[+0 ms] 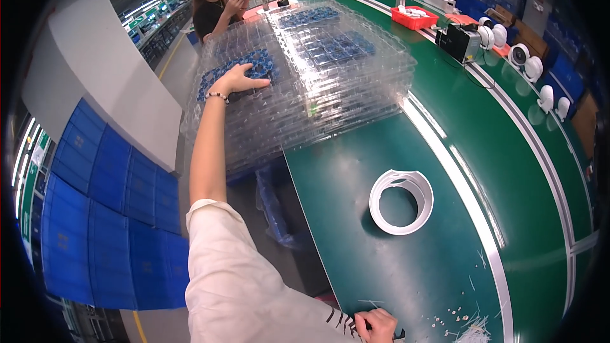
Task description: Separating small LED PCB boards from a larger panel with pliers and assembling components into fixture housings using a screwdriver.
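My left hand [236, 81] reaches far forward over a stack of clear plastic trays [356, 98]. Its thumb points out to the right and its fingers are apart, over or touching a group of blue ring-shaped parts [254, 60] in the near left tray; the fingertips' contact is hard to see. More blue parts [337, 47] lie in other pockets of the trays. At the bottom edge my right hand [376, 326] is curled closed by the table's edge, a small dark thing showing beside it. What it holds, if anything, is hidden. A white ring-shaped housing [379, 209] stands on the green table [337, 178].
Small white bits and thin strips [473, 330] lie at the table's near right. A green conveyor [508, 171] curves along the right, carrying a red bin [413, 18], a black box [459, 41] and white round devices [526, 60]. Blue crates [108, 228] stand left. A co-worker [213, 0] is beyond the trays.
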The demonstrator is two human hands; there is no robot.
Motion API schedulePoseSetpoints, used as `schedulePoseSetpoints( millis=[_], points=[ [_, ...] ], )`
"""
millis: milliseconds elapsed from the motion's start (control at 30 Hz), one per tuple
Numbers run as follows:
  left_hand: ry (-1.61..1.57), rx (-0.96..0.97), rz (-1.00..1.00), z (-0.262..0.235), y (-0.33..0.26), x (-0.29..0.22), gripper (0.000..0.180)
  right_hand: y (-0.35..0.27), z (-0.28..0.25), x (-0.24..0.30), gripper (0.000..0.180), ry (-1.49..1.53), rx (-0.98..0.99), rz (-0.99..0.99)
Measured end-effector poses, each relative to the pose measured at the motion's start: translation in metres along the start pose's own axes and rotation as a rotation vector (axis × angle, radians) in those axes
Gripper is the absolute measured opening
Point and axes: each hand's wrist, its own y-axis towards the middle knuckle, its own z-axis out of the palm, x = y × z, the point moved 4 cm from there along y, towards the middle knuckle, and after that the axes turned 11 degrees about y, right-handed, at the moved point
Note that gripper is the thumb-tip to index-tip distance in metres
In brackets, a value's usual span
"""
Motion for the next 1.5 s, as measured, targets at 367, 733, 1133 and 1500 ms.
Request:
schedulePoseSetpoints(
  millis=[367, 733, 1133, 1500],
  points=[
    [0.317, -0.877, -0.105, -0.042, -0.008, -0.011, 0.031, -0.002, -0.002, 0.006, 0.005, -0.027, 0.008, -0.040],
    [-0.980, -0.569, 0.744, -0.085, -0.225, -0.230, 0.033, -0.022, -0.089, 0.033, 0.031, -0.129, -0.744, -0.172],
    [-1.405, 1.448, 0.211, 0.190, -0.329, -0.384, 0.043, -0.067, -0.092, -0.046, 0.061, 0.765, -0.973, 0.152],
    [-1.485, 1.278, 0.535, 0.171, -0.307, -0.388, 0.026, -0.063, -0.084, -0.043, 0.077, 0.787, -0.849, 0.122]
  ],
)
